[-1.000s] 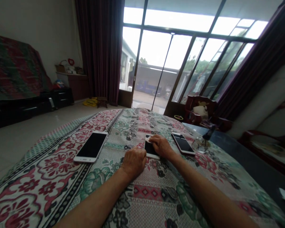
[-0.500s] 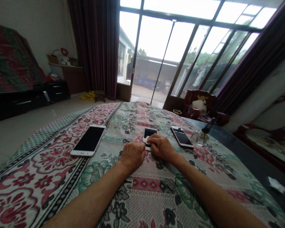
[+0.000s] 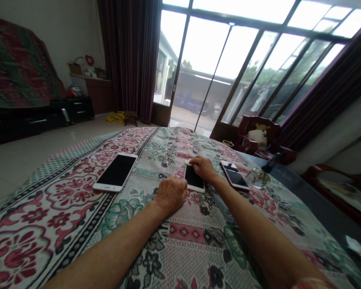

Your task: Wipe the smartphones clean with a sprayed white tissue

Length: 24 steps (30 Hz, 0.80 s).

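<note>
A white-framed smartphone [image 3: 195, 179] with a dark screen lies in the middle of the patterned cloth. My left hand [image 3: 172, 193] is closed at its left edge, fingers curled and largely hidden from view. Over the top of the same phone, my right hand [image 3: 203, 167] pinches a small white tissue [image 3: 187, 162], mostly covered by the fingers. Another white smartphone [image 3: 116, 172], larger in view, rests to the left, screen up. To the right of my right hand lies a third smartphone [image 3: 234, 175], its glass reflecting the window.
The floral tablecloth [image 3: 195, 253] covers the table. A clear glass object [image 3: 257, 178] stands right of the third phone, with a dark item [image 3: 270, 162] beside it. A crumpled white tissue [image 3: 357, 245] is at far right. Beyond are a wooden chair [image 3: 258, 130] and glass doors.
My right hand has moved from the phone's lower part up to its top edge with the tissue, uncovering more screen. My left hand stays at the left edge. The view has shifted slightly.
</note>
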Tool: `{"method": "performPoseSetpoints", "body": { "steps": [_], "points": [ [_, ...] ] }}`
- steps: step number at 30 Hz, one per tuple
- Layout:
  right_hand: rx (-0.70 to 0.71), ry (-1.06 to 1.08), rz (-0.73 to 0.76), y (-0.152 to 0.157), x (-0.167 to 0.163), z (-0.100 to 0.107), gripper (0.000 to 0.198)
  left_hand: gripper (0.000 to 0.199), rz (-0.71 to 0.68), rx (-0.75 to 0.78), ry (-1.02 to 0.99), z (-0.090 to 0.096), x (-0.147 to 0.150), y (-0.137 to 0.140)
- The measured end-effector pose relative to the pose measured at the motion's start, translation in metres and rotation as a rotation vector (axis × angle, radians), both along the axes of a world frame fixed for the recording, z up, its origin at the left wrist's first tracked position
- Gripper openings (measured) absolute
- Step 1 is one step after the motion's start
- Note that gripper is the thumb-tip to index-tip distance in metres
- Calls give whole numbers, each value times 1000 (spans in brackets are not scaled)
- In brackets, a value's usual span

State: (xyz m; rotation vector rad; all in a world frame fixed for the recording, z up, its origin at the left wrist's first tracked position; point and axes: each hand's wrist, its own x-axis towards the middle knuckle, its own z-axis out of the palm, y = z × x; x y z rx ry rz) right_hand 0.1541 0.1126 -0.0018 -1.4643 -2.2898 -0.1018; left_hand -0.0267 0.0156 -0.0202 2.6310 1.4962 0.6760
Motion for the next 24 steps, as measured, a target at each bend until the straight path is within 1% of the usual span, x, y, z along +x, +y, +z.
{"method": "performPoseSetpoints", "body": {
  "steps": [4,6,8,17,24],
  "points": [
    [-8,-39,-69,12,-1,0,29,22,13,-26,-3,1,1,0],
    [-11,-44,-64,11,-1,0,29,22,17,-28,-4,1,1,0],
    [-6,-29,-25,4,0,-1,30,22,22,-31,-4,2,1,-1],
    [25,100,198,-49,12,-8,32,22,17,-12,-5,1,0,-1],
    [-48,115,296,-98,7,-4,33,21,2,-17,-12,0,0,-2]
  ]
}}
